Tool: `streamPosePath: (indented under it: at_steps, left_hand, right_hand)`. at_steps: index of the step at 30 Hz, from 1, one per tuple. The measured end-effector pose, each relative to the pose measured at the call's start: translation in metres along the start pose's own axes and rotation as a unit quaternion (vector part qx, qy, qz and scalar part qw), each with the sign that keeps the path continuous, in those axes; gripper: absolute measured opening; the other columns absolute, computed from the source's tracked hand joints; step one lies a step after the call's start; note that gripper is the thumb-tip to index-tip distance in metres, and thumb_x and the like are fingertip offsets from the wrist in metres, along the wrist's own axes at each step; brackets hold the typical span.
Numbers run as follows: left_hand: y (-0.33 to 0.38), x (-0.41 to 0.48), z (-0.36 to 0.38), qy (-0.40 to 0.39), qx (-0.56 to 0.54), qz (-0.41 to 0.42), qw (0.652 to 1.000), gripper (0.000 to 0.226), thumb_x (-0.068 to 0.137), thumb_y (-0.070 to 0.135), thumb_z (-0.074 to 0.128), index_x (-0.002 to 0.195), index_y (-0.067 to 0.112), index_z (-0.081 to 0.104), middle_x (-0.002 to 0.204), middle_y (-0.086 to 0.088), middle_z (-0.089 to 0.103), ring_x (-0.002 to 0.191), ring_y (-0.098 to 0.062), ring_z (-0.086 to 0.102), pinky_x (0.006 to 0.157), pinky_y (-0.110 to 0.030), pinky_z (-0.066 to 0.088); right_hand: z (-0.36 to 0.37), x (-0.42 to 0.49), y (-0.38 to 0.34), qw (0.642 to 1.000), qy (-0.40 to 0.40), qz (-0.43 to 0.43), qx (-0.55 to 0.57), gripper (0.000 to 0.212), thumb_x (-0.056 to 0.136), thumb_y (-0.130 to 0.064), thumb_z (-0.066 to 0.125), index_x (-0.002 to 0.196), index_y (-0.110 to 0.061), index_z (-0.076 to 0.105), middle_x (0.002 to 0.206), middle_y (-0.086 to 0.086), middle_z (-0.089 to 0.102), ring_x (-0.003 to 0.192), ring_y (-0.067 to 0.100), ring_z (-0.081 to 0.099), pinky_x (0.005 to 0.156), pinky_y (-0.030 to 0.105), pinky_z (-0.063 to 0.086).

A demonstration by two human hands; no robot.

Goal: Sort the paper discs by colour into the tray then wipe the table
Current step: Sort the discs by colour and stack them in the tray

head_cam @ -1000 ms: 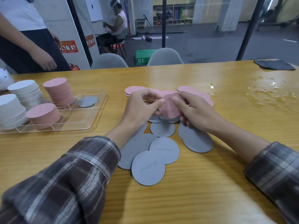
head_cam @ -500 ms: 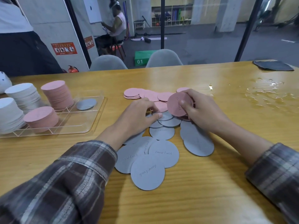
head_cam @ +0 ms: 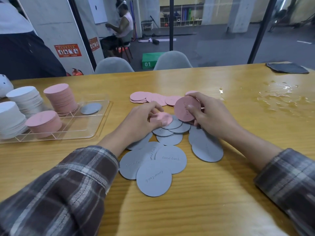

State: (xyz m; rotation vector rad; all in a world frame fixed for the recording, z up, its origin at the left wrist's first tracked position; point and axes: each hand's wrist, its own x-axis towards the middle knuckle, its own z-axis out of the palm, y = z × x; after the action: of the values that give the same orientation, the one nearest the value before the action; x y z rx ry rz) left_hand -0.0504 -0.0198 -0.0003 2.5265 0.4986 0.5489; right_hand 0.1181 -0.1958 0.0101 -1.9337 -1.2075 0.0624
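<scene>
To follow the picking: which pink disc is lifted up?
The raised pink disc gripped by the right hand, standing tilted; the flat pink disc at the left hand lies on grey discs.

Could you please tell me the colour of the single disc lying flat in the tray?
The single disc is grey; head view.

Plaid flannel sleeves (head_cam: pixel 64 189) — brown-grey, white-lined

Beyond the fingers (head_cam: pixel 198 97), two grey chairs (head_cam: pixel 113 66) are set at the far edge of the wooden desk (head_cam: pixel 204 201). A green box (head_cam: pixel 150 60) marked 01 is seen behind them on the grey floor (head_cam: pixel 213 46). Farther off, shelves (head_cam: pixel 180 16) are flanked by a concrete pillar (head_cam: pixel 238 12).
</scene>
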Motion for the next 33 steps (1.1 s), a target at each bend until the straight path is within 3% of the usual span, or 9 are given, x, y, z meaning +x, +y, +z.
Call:
streamPosePath:
  at_steps: [4, 7, 11, 17, 20, 24, 27, 30, 33]
  left_hand:
    - [0.0, 0.003, -0.003, 0.074, -0.046, -0.03, 0.996, 0.036, 0.084, 0.022, 0.085, 0.118, 0.028, 0.075, 0.1, 0.008, 0.065, 0.083, -0.005, 0.061, 0.073, -0.004, 0.041]
    - [0.002, 0.004, -0.005, 0.084, -0.179, -0.055, 0.979, 0.017, 0.089, 0.013, 0.081, 0.102, 0.024, 0.081, 0.085, 0.008, 0.066, 0.07, -0.005, 0.057, 0.072, -0.014, 0.049]
    - [0.014, 0.005, -0.002, 0.072, -0.341, -0.096, 0.933, 0.009, 0.09, 0.006, 0.079, 0.097, 0.009, 0.075, 0.085, -0.007, 0.067, 0.07, -0.016, 0.065, 0.068, -0.023, 0.058]
    - [0.029, 0.009, 0.013, 0.08, -0.316, -0.102, 0.94, 0.022, 0.084, 0.01, 0.086, 0.099, 0.005, 0.071, 0.079, -0.004, 0.068, 0.061, -0.022, 0.074, 0.075, -0.039, 0.065]
    - [0.038, 0.01, 0.019, 0.091, -0.338, -0.114, 0.93, 0.027, 0.081, 0.009, 0.088, 0.099, 0.005, 0.069, 0.083, -0.007, 0.068, 0.063, -0.026, 0.075, 0.067, -0.035, 0.064]
    - [0.045, 0.015, 0.023, 0.097, -0.335, -0.114, 0.93, 0.03, 0.077, 0.009, 0.091, 0.098, 0.002, 0.071, 0.074, -0.002, 0.068, 0.066, -0.027, 0.076, 0.066, -0.033, 0.064]
    - [0.05, 0.019, 0.026, 0.109, -0.323, -0.102, 0.935, 0.027, 0.077, 0.007, 0.091, 0.094, 0.0, 0.071, 0.076, -0.007, 0.07, 0.068, -0.033, 0.077, 0.065, -0.032, 0.065]
    - [0.058, 0.024, 0.031, 0.109, -0.304, -0.067, 0.944, 0.023, 0.08, 0.014, 0.09, 0.09, 0.004, 0.072, 0.081, -0.014, 0.074, 0.066, -0.029, 0.077, 0.066, -0.036, 0.065]
    - [0.058, 0.033, 0.039, 0.125, -0.204, -0.015, 0.971, 0.013, 0.091, 0.024, 0.08, 0.084, 0.015, 0.074, 0.076, 0.003, 0.075, 0.07, -0.014, 0.073, 0.067, -0.024, 0.059]
  right_hand:
    - [0.001, 0.001, -0.001, 1.0, 0.002, 0.014, 0.01, 0.027, 0.106, -0.022, 0.052, 0.131, -0.025, 0.06, 0.081, -0.009, 0.065, 0.055, 0.004, 0.065, 0.052, 0.013, 0.045]
    - [0.002, 0.001, -0.002, 1.0, -0.002, 0.019, 0.023, 0.026, 0.107, -0.02, 0.049, 0.13, -0.023, 0.06, 0.073, -0.007, 0.062, 0.051, 0.002, 0.061, 0.048, 0.013, 0.043]
    - [0.003, 0.002, -0.004, 0.999, -0.019, 0.017, 0.034, 0.025, 0.108, -0.02, 0.045, 0.126, -0.025, 0.061, 0.071, -0.003, 0.064, 0.054, 0.007, 0.061, 0.049, 0.015, 0.042]
    - [0.005, 0.001, -0.004, 0.99, -0.043, 0.042, 0.128, 0.03, 0.111, -0.025, 0.034, 0.121, -0.031, 0.062, 0.059, 0.002, 0.057, 0.045, 0.012, 0.053, 0.043, 0.031, 0.042]
    - [0.001, 0.003, -0.005, 0.987, -0.045, 0.034, 0.152, 0.031, 0.112, -0.027, 0.033, 0.116, -0.034, 0.063, 0.065, 0.014, 0.057, 0.046, 0.017, 0.052, 0.04, 0.031, 0.04]
    - [-0.005, 0.005, -0.002, 0.984, -0.046, 0.041, 0.167, 0.031, 0.111, -0.033, 0.033, 0.114, -0.037, 0.064, 0.067, 0.012, 0.06, 0.056, 0.024, 0.053, 0.04, 0.025, 0.037]
    - [-0.013, 0.003, 0.001, 0.985, -0.067, 0.052, 0.152, 0.027, 0.109, -0.036, 0.038, 0.119, -0.038, 0.064, 0.069, 0.011, 0.061, 0.056, 0.025, 0.053, 0.043, 0.027, 0.039]
    - [-0.024, -0.001, 0.005, 0.993, -0.064, 0.031, 0.097, 0.027, 0.106, -0.02, 0.048, 0.127, -0.029, 0.061, 0.075, 0.005, 0.065, 0.054, 0.02, 0.056, 0.054, 0.034, 0.046]
    - [-0.036, -0.001, 0.014, 0.999, -0.031, 0.022, 0.014, 0.028, 0.105, -0.016, 0.049, 0.13, -0.025, 0.058, 0.084, -0.003, 0.068, 0.067, 0.015, 0.064, 0.065, 0.028, 0.047]
